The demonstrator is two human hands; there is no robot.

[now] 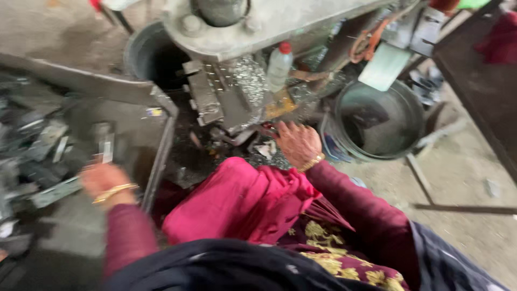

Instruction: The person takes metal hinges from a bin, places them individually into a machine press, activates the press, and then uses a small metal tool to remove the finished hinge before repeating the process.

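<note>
We see a seated person in a magenta garment working at a heavy grey metal press machine (231, 32) on a workshop floor. The left hand (102, 178), with gold bangles at the wrist, reaches out over a grey metal tray (134, 94) heaped with flat dark metal scrap pieces (37, 145). It seems to pinch a small flat silvery metal strip (106, 148) standing up from the fingers, but motion blur is heavy, so we cannot tell the grip for certain.

The right hand (296, 141), also with a gold bangle, sits palm down at the base of the press, just beside the grey steel die block (207, 99). Fingers are spread loosely toward the die area; whether they hold a piece is hidden, cannot tell.

Progress, as a judgement: the tray holds plenty of pieces, so much stock looks unfed. Shiny metal shavings (250, 78) lie on the press bed, suggesting some pieces have been through. A round grey metal bucket (379, 121) to the right looks mostly dark inside; contents unclear. A dark round bin (153, 54) stands behind the press; contents unseen.

A white plastic bottle with a red cap (280, 64) stands near the die, upright. A pale green flat card (385, 64) hangs above the bucket.
</note>
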